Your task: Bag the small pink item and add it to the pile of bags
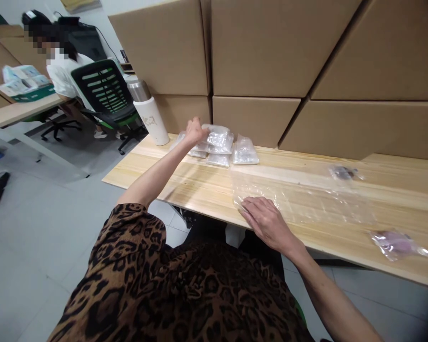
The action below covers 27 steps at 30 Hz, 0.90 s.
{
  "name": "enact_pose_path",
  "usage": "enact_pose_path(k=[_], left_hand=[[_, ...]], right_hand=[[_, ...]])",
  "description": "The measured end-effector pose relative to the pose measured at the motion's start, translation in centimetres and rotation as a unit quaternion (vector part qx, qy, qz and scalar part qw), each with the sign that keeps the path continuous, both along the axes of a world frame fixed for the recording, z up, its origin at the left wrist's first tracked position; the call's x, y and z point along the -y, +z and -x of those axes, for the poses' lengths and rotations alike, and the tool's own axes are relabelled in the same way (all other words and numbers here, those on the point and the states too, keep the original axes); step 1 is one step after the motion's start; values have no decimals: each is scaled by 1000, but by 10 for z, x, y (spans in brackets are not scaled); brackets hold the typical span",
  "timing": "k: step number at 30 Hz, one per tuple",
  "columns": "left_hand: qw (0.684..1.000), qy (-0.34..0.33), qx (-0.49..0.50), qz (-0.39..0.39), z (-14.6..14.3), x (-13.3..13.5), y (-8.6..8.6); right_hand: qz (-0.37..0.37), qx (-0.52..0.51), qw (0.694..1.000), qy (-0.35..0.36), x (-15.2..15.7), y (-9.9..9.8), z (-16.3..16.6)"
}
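Note:
My left hand [195,132] reaches far out to a pile of small clear packets [219,142] at the back of the wooden table [199,185]; its fingers are curled onto the top packet. My right hand [266,219] lies flat, fingers together, on the near left corner of a large clear plastic bag [306,199] spread on the table. Another small clear packet [245,152] sits just right of the pile.
A white flask with a steel lid [150,116] stands left of the pile. Large cardboard boxes [271,52] wall off the back. Two small packets [397,243] [344,173] lie at right. A person sits on a green-black chair [105,92] at far left.

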<state>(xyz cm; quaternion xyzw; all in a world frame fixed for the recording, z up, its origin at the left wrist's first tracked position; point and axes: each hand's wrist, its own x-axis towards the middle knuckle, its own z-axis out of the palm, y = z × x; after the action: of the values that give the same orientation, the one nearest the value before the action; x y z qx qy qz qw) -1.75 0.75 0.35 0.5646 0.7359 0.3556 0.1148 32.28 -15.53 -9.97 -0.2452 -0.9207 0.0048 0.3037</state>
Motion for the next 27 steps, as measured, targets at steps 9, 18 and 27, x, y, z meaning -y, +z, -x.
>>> enact_pose_path(k=[9,18,27], left_hand=[[938,-85,-331,53,-33,15,-19],[943,-85,-321,23,-39,23,5],[923,-278,-250,-94,-76,90,-12]], right_hand=[[20,-4,1000,-4,1,-2,0],[36,-12,999,19,5,10,-2],[-2,-81,941,-328,-2,32,-120]])
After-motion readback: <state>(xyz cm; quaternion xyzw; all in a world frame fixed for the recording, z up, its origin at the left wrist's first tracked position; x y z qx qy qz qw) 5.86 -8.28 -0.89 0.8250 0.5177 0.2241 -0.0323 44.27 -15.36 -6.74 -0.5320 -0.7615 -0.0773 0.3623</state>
